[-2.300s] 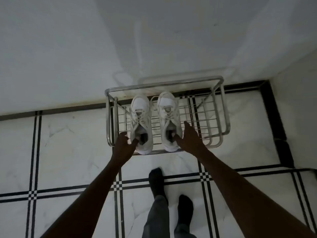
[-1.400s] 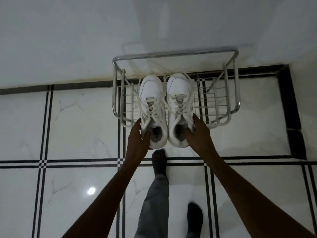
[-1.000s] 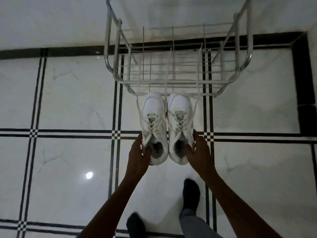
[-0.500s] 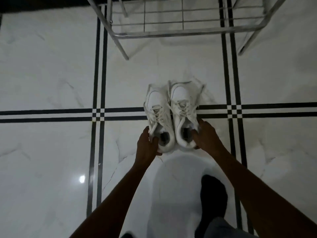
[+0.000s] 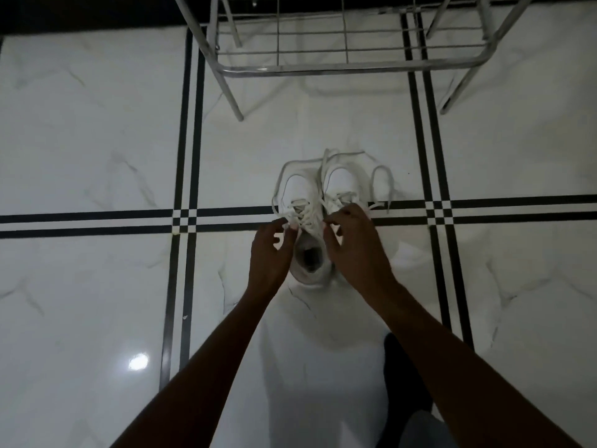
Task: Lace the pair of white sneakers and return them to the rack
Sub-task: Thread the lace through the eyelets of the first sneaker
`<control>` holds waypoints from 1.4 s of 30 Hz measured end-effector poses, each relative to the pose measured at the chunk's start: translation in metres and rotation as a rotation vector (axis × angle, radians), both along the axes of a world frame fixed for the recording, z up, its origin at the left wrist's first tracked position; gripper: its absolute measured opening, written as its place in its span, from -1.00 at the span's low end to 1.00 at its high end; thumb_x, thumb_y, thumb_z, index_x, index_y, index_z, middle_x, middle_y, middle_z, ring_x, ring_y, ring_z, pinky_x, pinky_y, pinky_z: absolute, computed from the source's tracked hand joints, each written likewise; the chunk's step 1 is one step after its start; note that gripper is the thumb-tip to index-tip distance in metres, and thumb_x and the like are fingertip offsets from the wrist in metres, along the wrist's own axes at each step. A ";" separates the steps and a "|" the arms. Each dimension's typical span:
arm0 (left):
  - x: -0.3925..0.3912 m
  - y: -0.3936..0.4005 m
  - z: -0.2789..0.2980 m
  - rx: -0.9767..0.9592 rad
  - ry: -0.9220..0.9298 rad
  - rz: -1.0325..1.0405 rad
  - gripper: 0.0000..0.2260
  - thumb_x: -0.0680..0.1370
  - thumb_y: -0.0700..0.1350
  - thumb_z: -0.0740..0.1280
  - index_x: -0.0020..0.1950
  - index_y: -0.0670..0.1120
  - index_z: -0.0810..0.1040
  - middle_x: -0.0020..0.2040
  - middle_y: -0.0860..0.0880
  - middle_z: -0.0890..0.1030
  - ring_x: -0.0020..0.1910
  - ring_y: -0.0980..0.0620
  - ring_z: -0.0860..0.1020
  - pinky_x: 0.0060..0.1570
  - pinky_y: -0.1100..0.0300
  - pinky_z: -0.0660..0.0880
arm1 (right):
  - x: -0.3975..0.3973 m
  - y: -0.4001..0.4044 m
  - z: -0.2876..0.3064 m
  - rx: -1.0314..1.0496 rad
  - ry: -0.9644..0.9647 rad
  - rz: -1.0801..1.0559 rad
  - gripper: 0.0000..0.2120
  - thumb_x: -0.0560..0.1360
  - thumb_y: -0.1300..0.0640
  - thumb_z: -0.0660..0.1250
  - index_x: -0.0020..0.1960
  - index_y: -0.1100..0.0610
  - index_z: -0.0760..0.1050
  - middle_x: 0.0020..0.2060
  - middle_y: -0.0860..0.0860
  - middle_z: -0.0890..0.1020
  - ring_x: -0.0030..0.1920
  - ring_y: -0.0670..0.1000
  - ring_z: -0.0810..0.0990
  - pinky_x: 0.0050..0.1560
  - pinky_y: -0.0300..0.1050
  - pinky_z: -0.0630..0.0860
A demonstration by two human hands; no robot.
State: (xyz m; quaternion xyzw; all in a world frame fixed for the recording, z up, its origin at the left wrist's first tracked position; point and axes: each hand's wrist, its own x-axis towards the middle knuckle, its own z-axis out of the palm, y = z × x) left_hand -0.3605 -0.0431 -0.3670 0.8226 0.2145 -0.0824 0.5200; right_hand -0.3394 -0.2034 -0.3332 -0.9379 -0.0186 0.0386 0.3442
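Two white sneakers stand side by side on the floor, toes pointing away from me. On the left sneaker (image 5: 302, 202) my left hand (image 5: 269, 253) pinches a lace (image 5: 278, 182) at the eyelets. Over the same shoe's tongue, my right hand (image 5: 353, 244) pinches the other lace end and hides the heel of the right sneaker (image 5: 340, 182). Loose laces loop out on both sides of the pair. The metal wire rack (image 5: 349, 64) stands empty just beyond them.
The floor (image 5: 97, 140) is glossy white marble with black double lines crossing under the shoes. A dark skirting runs along the top left. My foot in a dark sock (image 5: 405, 376) rests at the lower right, near my right forearm.
I lifted both sneakers off the rack, drew them back and set them on the floor. My hands left the heels and now pinch the laces of the left sneaker.
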 end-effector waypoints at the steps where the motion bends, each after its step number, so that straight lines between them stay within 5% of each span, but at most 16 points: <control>1: 0.005 -0.001 -0.002 0.009 -0.053 -0.009 -0.73 0.62 0.06 0.38 0.23 -0.05 0.64 0.12 0.03 0.62 0.10 0.07 0.61 0.07 0.07 0.62 | 0.006 0.009 -0.007 -0.033 0.030 0.019 -0.81 0.57 0.12 0.31 0.08 0.20 0.62 0.06 0.10 0.58 0.00 0.05 0.61 0.02 -0.05 0.60; 7: 0.019 0.003 -0.036 0.111 -0.296 -0.020 -0.85 0.50 -0.11 0.53 -0.03 -0.16 0.68 -0.09 -0.04 0.67 -0.11 0.04 0.63 -0.06 0.12 0.62 | 0.041 0.025 -0.042 -0.202 0.240 0.125 -0.78 0.59 0.14 0.28 -0.02 0.27 0.64 -0.06 0.17 0.70 -0.05 0.10 0.65 -0.14 -0.16 0.37; 11: 0.021 0.008 -0.047 0.135 -0.387 -0.079 -0.93 0.56 -0.16 0.45 -0.08 -0.10 0.59 -0.15 -0.01 0.64 -0.13 0.02 0.60 -0.10 0.01 0.58 | 0.053 0.018 -0.032 -0.095 0.158 0.122 -0.86 0.48 0.26 0.36 -0.10 0.23 0.71 -0.13 0.13 0.74 -0.14 0.10 0.69 -0.18 -0.17 0.52; 16: 0.012 0.004 -0.036 0.197 -0.330 -0.034 -0.90 0.61 -0.13 0.38 -0.07 -0.07 0.50 -0.14 0.03 0.63 -0.14 0.04 0.61 -0.14 0.07 0.57 | 0.043 0.024 -0.032 -0.054 0.214 0.068 -0.85 0.55 0.20 0.29 0.07 0.17 0.60 -0.02 0.10 0.71 -0.02 0.11 0.66 -0.07 -0.10 0.50; 23: 0.014 0.005 -0.037 0.296 -0.361 -0.023 -0.92 0.64 -0.23 0.28 -0.03 -0.18 0.41 -0.20 -0.11 0.65 -0.30 -0.04 0.58 -0.32 0.09 0.45 | 0.015 0.039 -0.038 0.017 -0.009 -0.136 -0.84 0.61 0.20 0.19 0.13 0.13 0.50 -0.04 0.11 0.69 -0.04 0.13 0.66 -0.17 -0.13 0.43; 30: 0.013 0.003 -0.034 0.138 -0.234 0.276 -0.81 0.65 -0.06 0.32 -0.07 -0.16 0.51 -0.18 -0.04 0.66 -0.17 -0.05 0.64 -0.11 0.01 0.56 | 0.012 0.052 -0.043 0.233 0.193 -0.363 -0.82 0.61 0.17 0.18 0.16 0.15 0.49 0.05 0.12 0.66 0.07 0.14 0.63 0.02 -0.07 0.51; 36: 0.000 0.017 -0.033 -0.015 -0.294 0.183 -0.74 0.63 0.03 0.37 -0.11 -0.15 0.52 -0.21 -0.04 0.69 -0.18 0.01 0.67 -0.09 -0.06 0.63 | 0.020 0.049 -0.046 0.332 0.355 -0.185 -0.74 0.62 0.09 0.23 0.27 0.15 0.48 0.18 0.08 0.61 0.19 0.05 0.57 0.09 -0.15 0.42; 42: -0.005 0.019 -0.028 0.022 -0.273 0.214 -0.75 0.61 0.08 0.37 -0.10 -0.09 0.56 -0.18 0.01 0.71 -0.17 0.05 0.69 -0.09 -0.09 0.66 | 0.014 0.050 -0.048 0.283 0.252 -0.052 -0.87 0.58 0.07 0.32 0.01 0.14 0.53 -0.10 0.03 0.64 -0.09 0.00 0.58 -0.21 -0.35 0.38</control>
